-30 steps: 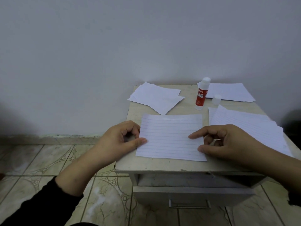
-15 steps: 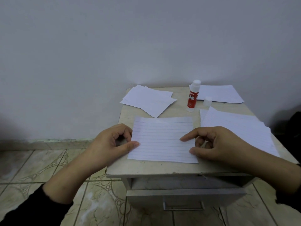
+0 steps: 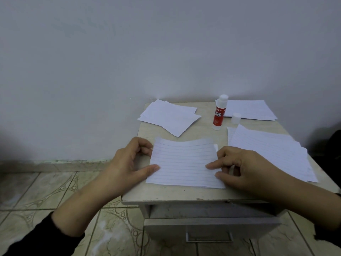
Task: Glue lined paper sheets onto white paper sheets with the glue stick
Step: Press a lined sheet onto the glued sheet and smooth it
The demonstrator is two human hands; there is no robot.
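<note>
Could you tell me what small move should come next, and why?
Probably smooth the lined sheet toward its far edge, which looks wavy; a white sheet peeks out beneath, and the left hand and right hand rest at its sides.

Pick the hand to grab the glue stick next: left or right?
Right. The glue stick stands upright just behind the right hand. The left hand is farther off and would have to cross the lined sheet that both touch.
</note>
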